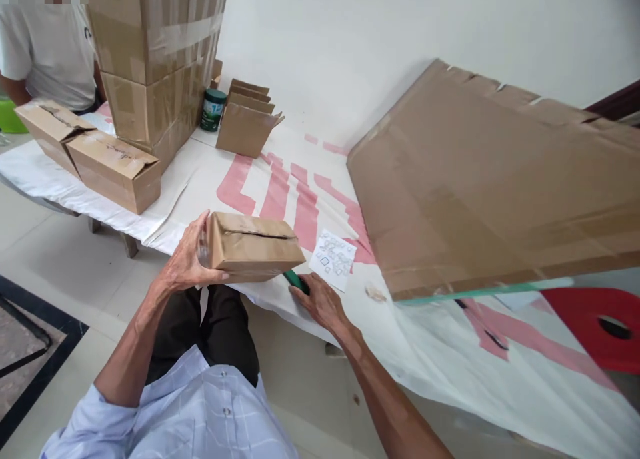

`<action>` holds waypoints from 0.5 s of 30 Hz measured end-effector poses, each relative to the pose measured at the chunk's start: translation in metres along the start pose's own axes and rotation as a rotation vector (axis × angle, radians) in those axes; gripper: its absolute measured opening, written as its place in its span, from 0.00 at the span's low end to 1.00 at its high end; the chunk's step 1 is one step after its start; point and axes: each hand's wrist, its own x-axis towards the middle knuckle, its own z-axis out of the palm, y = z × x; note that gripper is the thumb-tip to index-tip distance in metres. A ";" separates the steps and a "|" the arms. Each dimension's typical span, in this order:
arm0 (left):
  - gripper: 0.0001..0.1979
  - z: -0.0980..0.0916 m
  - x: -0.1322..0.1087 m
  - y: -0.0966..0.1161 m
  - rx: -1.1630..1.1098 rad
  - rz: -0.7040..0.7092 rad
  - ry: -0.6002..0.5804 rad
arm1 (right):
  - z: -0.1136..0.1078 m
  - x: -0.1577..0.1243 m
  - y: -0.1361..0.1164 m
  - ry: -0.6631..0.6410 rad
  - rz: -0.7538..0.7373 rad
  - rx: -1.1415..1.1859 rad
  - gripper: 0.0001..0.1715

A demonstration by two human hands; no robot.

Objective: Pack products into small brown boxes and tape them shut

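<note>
A small brown cardboard box (pixel 255 245) rests at the near edge of the table, its top flaps meeting in a dark, slightly gapped seam. My left hand (pixel 187 259) grips its left end, thumb along the near side and fingers behind; something clear and shiny shows there beside the palm. Below the box's right corner, my right hand (pixel 323 302) is closed around a slim green tool (pixel 296 281), whose far end is hidden by the box. A white paper sheet (pixel 334 259) with small printed shapes lies just beyond my right hand.
Two closed boxes (pixel 113 159) lie at the left, before a tall taped carton stack (pixel 155 65). A dark green canister (pixel 213 110) and folded cardboard (pixel 247 122) stand behind. A large cardboard sheet (pixel 490 185) leans right, near a red stool (pixel 595 319). A person (pixel 47 52) sits far left.
</note>
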 end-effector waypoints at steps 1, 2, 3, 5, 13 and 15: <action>0.68 -0.002 0.000 -0.004 -0.013 -0.028 -0.004 | 0.001 0.000 -0.003 0.027 0.009 0.018 0.21; 0.69 -0.005 0.000 -0.009 -0.034 -0.054 -0.004 | 0.001 0.000 -0.007 0.057 0.025 0.051 0.21; 0.69 -0.010 0.000 -0.013 -0.065 -0.079 0.000 | -0.001 0.000 -0.012 0.090 0.049 0.102 0.20; 0.69 -0.023 0.000 -0.023 -0.152 -0.126 0.031 | -0.005 0.000 -0.021 0.153 0.110 0.262 0.22; 0.57 -0.077 -0.008 -0.050 -0.596 -0.271 0.269 | -0.021 -0.003 -0.056 0.177 0.244 0.921 0.27; 0.52 -0.078 -0.012 -0.051 -0.613 -0.311 0.307 | -0.023 -0.005 -0.063 0.177 0.246 0.974 0.27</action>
